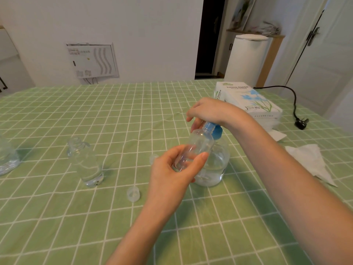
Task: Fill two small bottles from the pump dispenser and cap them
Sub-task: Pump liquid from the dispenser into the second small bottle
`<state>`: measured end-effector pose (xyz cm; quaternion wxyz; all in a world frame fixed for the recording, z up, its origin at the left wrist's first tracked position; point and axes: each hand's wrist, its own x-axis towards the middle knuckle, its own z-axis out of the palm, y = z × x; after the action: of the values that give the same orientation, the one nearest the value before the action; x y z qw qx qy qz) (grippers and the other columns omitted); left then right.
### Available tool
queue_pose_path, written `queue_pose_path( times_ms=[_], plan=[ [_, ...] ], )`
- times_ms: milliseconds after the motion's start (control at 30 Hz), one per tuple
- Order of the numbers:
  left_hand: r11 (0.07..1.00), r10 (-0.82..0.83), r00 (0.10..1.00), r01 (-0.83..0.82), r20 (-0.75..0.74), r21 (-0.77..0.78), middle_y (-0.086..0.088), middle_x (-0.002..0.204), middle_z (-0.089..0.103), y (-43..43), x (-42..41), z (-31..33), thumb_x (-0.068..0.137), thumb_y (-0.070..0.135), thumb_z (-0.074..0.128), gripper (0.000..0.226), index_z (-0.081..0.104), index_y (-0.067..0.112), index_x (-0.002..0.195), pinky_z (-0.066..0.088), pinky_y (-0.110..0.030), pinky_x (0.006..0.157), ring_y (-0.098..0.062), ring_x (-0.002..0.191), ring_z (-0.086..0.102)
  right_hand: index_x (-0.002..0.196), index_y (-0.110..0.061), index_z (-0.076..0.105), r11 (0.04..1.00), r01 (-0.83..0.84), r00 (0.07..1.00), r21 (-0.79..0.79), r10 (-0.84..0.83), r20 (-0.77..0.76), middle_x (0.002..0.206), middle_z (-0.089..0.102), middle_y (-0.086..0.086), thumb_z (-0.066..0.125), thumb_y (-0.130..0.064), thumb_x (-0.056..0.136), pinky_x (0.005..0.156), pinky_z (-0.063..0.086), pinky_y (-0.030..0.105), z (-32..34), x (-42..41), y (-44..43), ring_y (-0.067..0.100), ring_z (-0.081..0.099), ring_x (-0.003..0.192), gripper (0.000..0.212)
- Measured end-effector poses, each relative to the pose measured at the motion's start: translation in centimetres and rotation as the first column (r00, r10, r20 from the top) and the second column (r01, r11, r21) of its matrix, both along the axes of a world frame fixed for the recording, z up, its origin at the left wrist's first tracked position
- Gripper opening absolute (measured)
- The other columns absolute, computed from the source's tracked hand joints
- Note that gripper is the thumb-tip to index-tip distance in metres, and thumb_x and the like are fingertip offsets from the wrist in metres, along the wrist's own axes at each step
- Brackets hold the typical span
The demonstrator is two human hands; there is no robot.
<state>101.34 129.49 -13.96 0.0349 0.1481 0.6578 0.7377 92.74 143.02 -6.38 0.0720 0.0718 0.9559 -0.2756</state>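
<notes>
Two hands work: the left hand grips a tilted bottle against the pump, whose blue head the right hand curls over. Another bottle and a cap stand leftward on the worktop.

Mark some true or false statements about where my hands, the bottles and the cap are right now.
1. The left hand holds a small clear bottle up to the blue pump head. True.
2. The right hand lies flat on the tablecloth. False: it rests on top of the pump dispenser.
3. The second small bottle stands uncapped. True.
4. The tissue pack sits at the table's left edge. False: it is far right.
5. A clear cap lies on the tablecloth. True.
</notes>
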Motion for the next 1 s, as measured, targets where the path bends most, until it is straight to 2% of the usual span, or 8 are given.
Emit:
queue_pose_path(
  times_ms=[133,267,400,467,600,700,833,1000],
  plan=[
    [1.000,0.007,1.000,-0.007,0.016,0.004,0.008,0.063,0.067,0.0,0.0,0.0,0.074,0.023,0.073,0.011,0.069,0.027,0.084,0.043,-0.011,0.045,-0.001,0.053,0.056,0.099,-0.015,0.065,1.000,0.002,1.000,-0.003,-0.002,-0.008,0.110,0.067,0.012,0.047,-0.025,0.094,0.086,0.045,0.035,-0.1,0.0,0.0,0.029,0.061,0.106,0.021],
    [1.000,-0.001,1.000,0.001,0.005,-0.001,0.010,0.068,0.070,0.1,0.0,0.1,0.073,0.027,0.072,0.016,0.069,0.027,0.088,0.046,-0.011,0.049,0.000,0.055,0.059,0.110,-0.011,0.065,1.000,0.005,1.000,0.017,-0.005,-0.008,0.113,0.067,0.013,0.048,-0.028,0.093,0.080,0.044,0.035,0.4,-0.2,0.2,0.029,0.060,0.107,0.029],
    [1.000,0.006,1.000,-0.006,0.003,0.011,0.011,0.066,0.069,0.1,-0.1,0.3,0.072,0.028,0.072,0.018,0.068,0.027,0.089,0.045,-0.011,0.048,0.001,0.055,0.059,0.110,-0.009,0.064,1.000,0.001,1.000,0.020,-0.001,-0.014,0.113,0.068,0.015,0.048,-0.027,0.093,0.071,0.042,0.031,0.9,-0.4,0.1,0.024,0.061,0.093,0.030],
    [1.000,0.011,1.000,-0.011,0.001,0.006,0.012,0.065,0.068,0.2,-0.1,0.2,0.070,0.031,0.071,0.023,0.069,0.026,0.092,0.044,-0.010,0.047,0.000,0.055,0.059,0.107,-0.012,0.065,1.000,0.006,1.000,0.019,-0.005,-0.017,0.110,0.069,0.013,0.047,-0.027,0.093,0.065,0.041,0.027,0.8,-0.4,0.1,0.026,0.063,0.100,0.028],
    [1.000,0.012,1.000,-0.012,0.002,0.005,0.013,0.065,0.068,0.3,0.0,0.2,0.070,0.030,0.071,0.025,0.069,0.024,0.093,0.043,-0.010,0.045,0.002,0.054,0.059,0.097,-0.016,0.065,1.000,0.002,0.999,0.001,-0.002,-0.033,0.107,0.069,0.011,0.047,-0.025,0.093,0.076,0.046,0.030,0.6,-0.2,0.1,0.027,0.063,0.104,0.021],
    [1.000,0.007,1.000,-0.007,0.002,0.001,0.010,0.064,0.068,0.2,0.0,0.1,0.070,0.029,0.072,0.019,0.069,0.026,0.089,0.044,-0.011,0.047,0.000,0.054,0.058,0.100,-0.015,0.066,1.000,0.002,1.000,-0.008,-0.002,-0.031,0.109,0.068,0.012,0.047,-0.023,0.092,0.086,0.047,0.034,0.4,-0.2,0.1,0.029,0.063,0.105,0.022],
    [1.000,0.018,1.000,-0.018,-0.001,-0.017,0.007,0.064,0.068,0.2,0.0,-0.1,0.074,0.024,0.072,0.014,0.070,0.025,0.087,0.045,-0.012,0.047,-0.002,0.054,0.058,0.103,-0.014,0.066,1.000,0.004,1.000,-0.023,-0.004,-0.017,0.112,0.066,0.012,0.048,-0.022,0.093,0.082,0.044,0.033,0.0,0.0,0.1,0.029,0.061,0.106,0.022],
    [1.000,0.022,1.000,-0.022,0.005,-0.022,0.008,0.064,0.068,0.2,-0.1,-0.1,0.073,0.024,0.072,0.017,0.069,0.023,0.090,0.046,-0.012,0.048,-0.001,0.054,0.058,0.105,-0.011,0.065,1.000,0.009,0.999,-0.026,-0.010,-0.039,0.112,0.067,0.013,0.047,-0.023,0.093,0.089,0.046,0.036,-0.1,0.0,0.1,0.025,0.061,0.098,0.025]
  ],
)
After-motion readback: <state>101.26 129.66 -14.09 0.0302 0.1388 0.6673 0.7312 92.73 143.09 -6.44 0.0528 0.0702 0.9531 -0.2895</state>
